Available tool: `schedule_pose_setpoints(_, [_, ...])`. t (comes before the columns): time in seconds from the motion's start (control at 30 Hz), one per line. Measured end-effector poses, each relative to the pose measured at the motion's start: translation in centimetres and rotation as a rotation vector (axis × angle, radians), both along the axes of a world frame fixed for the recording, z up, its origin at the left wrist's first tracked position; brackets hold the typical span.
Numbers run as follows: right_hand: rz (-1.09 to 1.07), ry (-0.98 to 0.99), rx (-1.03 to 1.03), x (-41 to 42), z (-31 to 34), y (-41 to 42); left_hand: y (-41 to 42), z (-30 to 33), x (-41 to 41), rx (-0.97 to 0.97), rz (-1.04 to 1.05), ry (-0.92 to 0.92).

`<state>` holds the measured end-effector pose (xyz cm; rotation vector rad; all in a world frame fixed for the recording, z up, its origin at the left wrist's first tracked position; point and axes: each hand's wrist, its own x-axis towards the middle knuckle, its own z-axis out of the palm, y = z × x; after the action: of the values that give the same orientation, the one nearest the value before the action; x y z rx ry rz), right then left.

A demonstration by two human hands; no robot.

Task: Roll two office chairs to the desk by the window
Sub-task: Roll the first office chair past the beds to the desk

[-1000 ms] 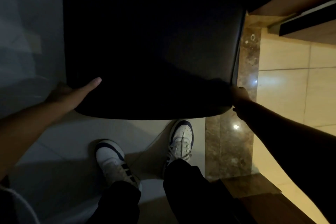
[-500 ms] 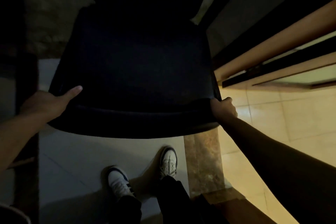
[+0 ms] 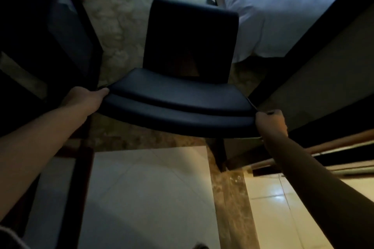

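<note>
Head view shows the dark chair (image 3: 182,95) before me, its near edge clamped at the left corner by my left hand (image 3: 85,97) and at the right corner by my right hand (image 3: 270,123). Beyond it lie a pale rug (image 3: 125,6) and a white-sheeted bed (image 3: 283,6). No desk or window shows, so I judge this chair not yet delivered, with a second one left to fetch.

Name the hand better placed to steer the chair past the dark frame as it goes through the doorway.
Left. The left hand grips the chair at the corner beside the dark frame, so it can likely pull that side clear. The right hand holds the opposite corner.
</note>
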<state>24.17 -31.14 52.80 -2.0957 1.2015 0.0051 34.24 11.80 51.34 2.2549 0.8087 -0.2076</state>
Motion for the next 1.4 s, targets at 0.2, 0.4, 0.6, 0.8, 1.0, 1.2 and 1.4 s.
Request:
schedule_pose_setpoints(0.2, [0.003, -0.092, -0.009, 9.8, 6.9, 0.1, -3.2, 8.2, 9.1, 0.229, -0.091, -0.09])
schedule_pose_setpoints(0.4, [0.234, -0.087, -0.441, 21.5, 12.0, -1.1, -6.4, 13.3, 21.8, 0.218, -0.457, -0.107])
schedule_pose_setpoints(0.6, [0.432, -0.123, -0.551, 34.8, 16.7, -2.4, -10.2, 18.9, 33.3, 0.19, -0.473, -0.024])
schedule_pose_setpoints(0.8, [0.671, -0.225, -0.698, 50.0, 20.3, -3.5, -16.5, 21.9, 45.8, 0.255, -0.495, -0.199])
schedule_pose_setpoints(1.0, [0.695, -0.339, -0.768, 58.3, 19.5, -8.1, -20.6, 21.7, 53.2, 0.353, -0.772, -0.29])
schedule_pose_setpoints(1.2, [0.775, -0.278, -0.788, 66.6, 19.8, -10.6, -22.8, 21.7, 61.5, 0.322, -0.771, -0.157])
schedule_pose_setpoints(1.4, [0.802, -0.287, -0.792, 75.7, 19.4, -12.2, -24.2, 21.4, 69.8, 0.282, -0.737, -0.147])
